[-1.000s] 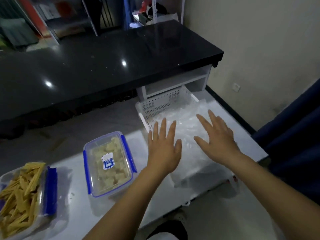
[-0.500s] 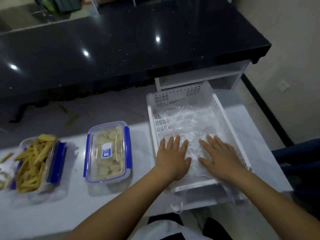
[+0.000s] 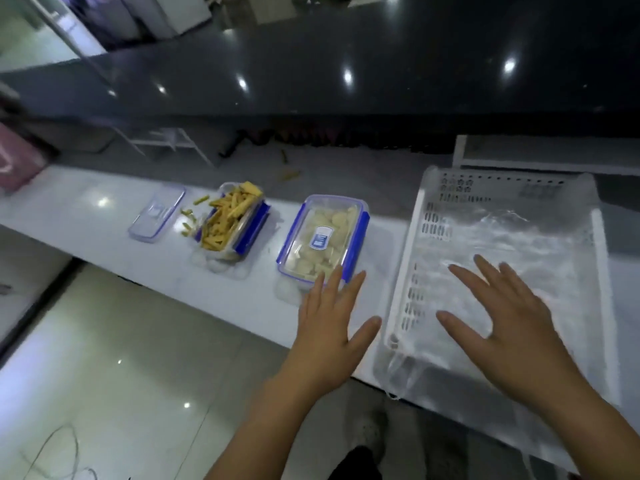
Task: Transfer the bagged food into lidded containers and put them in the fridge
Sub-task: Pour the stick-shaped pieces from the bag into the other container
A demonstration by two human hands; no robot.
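Observation:
A lidded container (image 3: pixel 322 237) with blue clips and pale food slices sits on the white counter (image 3: pixel 86 209). Left of it stands an open container (image 3: pixel 232 223) heaped with yellow strips, and its loose clear lid (image 3: pixel 157 213) lies further left. A white perforated basket (image 3: pixel 415 258) at the right holds crumpled clear plastic bags (image 3: pixel 519 244). My left hand (image 3: pixel 329 327) hovers flat, fingers straight, just in front of the lidded container. My right hand (image 3: pixel 502 323) is spread flat over the bags in the basket.
A few yellow strips (image 3: pixel 187 220) lie spilled on the counter beside the open container. A long black countertop (image 3: pixel 346 74) runs behind, across a strip of floor. A pink object (image 3: pixel 17 164) sits at the counter's far left end. Glossy tiled floor lies below the counter's near edge.
My left hand has left the basket and moved left toward the lidded container. My right hand stays over the bags. The view has swung left, revealing the loose lid.

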